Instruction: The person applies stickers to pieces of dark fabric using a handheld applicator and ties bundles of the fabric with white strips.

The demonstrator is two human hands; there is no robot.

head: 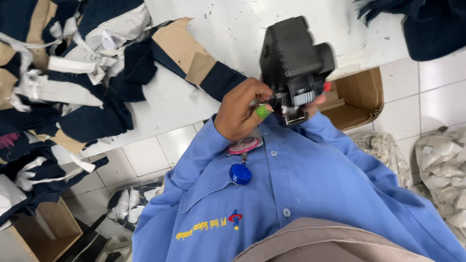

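Gripping the black labelling gun [296,63] close to the chest, left hand [240,111] pinching its front rollers while right fingers [318,101], mostly hidden, steady it—best kept level, near the white table [233,29].

place: looks like a garment factory floor
12 o'clock: white work table [228,29]
9–10 o'clock: heaps of cut navy and tan fabric pieces [63,73]
3 o'clock: cardboard box [361,92], clear bags of scraps [444,160]
6 o'clock: blue uniform shirt [310,194] with badge reel [241,173]
floor: white tiles [145,155]
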